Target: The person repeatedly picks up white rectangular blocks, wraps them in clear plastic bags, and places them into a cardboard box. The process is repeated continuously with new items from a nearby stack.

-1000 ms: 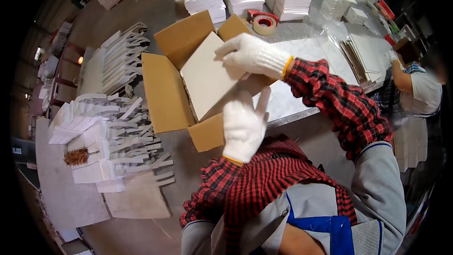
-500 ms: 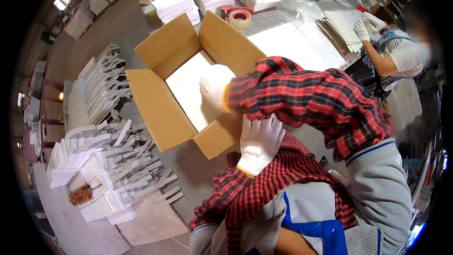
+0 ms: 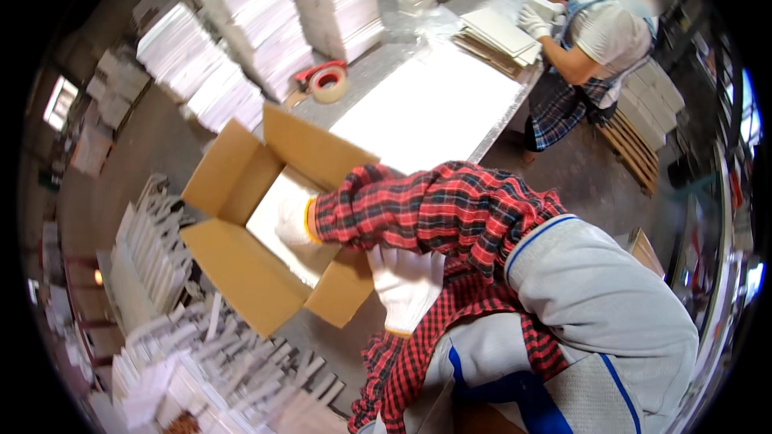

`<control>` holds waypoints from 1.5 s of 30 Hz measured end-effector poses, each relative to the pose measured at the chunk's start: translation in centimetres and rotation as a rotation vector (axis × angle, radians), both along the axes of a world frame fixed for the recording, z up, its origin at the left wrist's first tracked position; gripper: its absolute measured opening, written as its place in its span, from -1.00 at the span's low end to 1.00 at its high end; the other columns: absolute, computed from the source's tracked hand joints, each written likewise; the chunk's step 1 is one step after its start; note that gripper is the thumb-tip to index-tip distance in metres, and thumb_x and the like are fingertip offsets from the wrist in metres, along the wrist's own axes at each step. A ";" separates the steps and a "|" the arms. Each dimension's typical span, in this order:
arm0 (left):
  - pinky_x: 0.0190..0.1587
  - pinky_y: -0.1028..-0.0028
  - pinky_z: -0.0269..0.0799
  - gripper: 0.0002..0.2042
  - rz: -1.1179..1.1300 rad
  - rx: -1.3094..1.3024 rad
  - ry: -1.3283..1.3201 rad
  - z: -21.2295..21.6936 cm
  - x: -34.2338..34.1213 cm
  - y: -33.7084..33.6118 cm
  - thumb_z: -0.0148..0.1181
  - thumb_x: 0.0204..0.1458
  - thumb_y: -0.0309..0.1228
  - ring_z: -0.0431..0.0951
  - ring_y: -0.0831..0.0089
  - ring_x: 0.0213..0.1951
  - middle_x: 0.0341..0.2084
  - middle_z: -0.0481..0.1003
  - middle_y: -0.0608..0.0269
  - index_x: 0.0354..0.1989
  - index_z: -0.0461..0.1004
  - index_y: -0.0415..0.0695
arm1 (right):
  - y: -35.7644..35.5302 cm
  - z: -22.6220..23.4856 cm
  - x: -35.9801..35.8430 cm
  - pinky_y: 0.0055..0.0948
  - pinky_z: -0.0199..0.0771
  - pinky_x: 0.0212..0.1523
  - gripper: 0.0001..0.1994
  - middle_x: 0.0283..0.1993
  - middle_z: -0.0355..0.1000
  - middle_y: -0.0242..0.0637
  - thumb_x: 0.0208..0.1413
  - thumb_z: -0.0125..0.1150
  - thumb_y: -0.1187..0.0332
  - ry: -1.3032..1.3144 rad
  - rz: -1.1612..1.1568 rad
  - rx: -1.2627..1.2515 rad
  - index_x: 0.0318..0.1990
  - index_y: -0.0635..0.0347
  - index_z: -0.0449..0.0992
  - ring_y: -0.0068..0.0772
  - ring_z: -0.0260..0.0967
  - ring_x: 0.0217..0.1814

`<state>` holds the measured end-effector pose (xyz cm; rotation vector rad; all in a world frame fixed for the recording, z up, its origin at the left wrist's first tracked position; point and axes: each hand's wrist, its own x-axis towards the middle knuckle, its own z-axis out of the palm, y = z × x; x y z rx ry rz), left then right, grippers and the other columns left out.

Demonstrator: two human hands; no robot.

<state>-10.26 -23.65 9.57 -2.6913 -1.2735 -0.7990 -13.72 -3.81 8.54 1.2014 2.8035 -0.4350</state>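
An open brown cardboard box (image 3: 241, 273) stands on the grey table, its flaps spread out. A white flat sheet (image 3: 277, 229) lies inside it. My right hand (image 3: 293, 221), in a white glove with a red plaid sleeve, reaches into the box from the right, its fingers curled on the sheet. Lower down, my left hand (image 3: 406, 285), also gloved, lies flat with fingers apart against the box's near right side and grips nothing.
A red tape roll (image 3: 328, 83) lies behind the box, beside tall stacks of white sheets (image 3: 241, 56). A large white board (image 3: 434, 108) covers the table. Heaps of white folded pieces (image 3: 161, 273) lie to the left. A co-worker (image 3: 599, 40) handles white sheets at the far right.
My right hand has gone deeper into the box with the white sheet. My view has swung right, so the box now sits further left. My left hand stays at the box's near side.
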 end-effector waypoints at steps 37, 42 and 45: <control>0.30 0.24 0.40 -0.19 0.316 -0.400 -0.547 0.5 27.9 35.6 0.45 0.03 -0.23 0.49 0.19 0.26 0.35 0.33 -0.16 0.43 0.24 -0.31 | 22.1 -1.5 48.1 -0.50 0.31 -0.42 -0.60 -0.53 0.43 -0.44 0.01 0.58 0.09 1.223 -0.864 -0.583 -0.46 0.25 0.56 -0.63 0.29 -0.48; 0.00 0.40 0.50 -0.64 0.279 -1.176 -0.861 0.7 27.4 39.4 0.40 0.11 -0.25 0.62 0.44 -0.06 -0.18 0.66 0.20 -0.08 0.66 -0.32 | 22.8 -2.4 48.4 -0.58 0.33 -0.41 -0.54 -0.47 0.49 -0.43 0.13 0.46 -0.05 1.344 -0.865 -0.776 -0.37 0.26 0.58 -0.63 0.39 -0.43; -0.14 0.51 0.51 -0.73 0.437 -0.984 -1.098 -0.2 23.7 40.6 0.26 0.27 -0.29 0.57 0.54 -0.24 -0.20 0.63 0.32 -0.03 0.64 -0.24 | 24.0 -3.2 49.5 -0.56 0.31 -0.44 -0.57 -0.48 0.45 -0.48 0.21 0.37 -0.06 1.475 -0.835 -0.925 -0.32 0.17 0.56 -0.61 0.33 -0.48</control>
